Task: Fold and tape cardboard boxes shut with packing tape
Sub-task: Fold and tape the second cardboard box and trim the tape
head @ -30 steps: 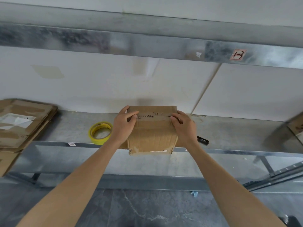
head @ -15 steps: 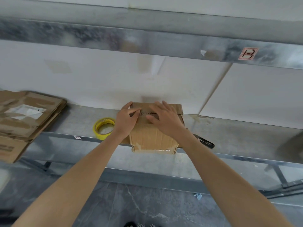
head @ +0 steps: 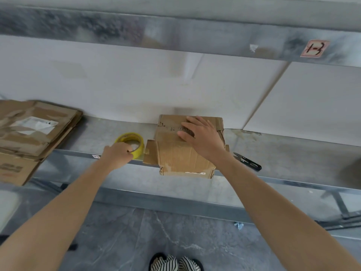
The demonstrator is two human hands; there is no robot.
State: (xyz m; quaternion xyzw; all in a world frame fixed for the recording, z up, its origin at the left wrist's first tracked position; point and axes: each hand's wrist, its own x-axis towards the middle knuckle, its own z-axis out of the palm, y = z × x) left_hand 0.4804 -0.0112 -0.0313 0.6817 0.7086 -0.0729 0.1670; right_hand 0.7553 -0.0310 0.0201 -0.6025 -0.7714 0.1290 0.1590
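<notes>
cardboard box (head: 179,157) sits at the front edge of a metal shelf (head: 293,153), its near end overhanging. right grip (head: 203,137), fingers straight, presses the top flaps flat. left grip (head: 117,155) curls round the near rim of a yellow tape roll (head: 139,148) just beside the box's left side, where a small flap (head: 149,151) juts out. risk: easing the press could let the flaps spring up; leaning on the overhang could tip the box off the shelf.
</notes>
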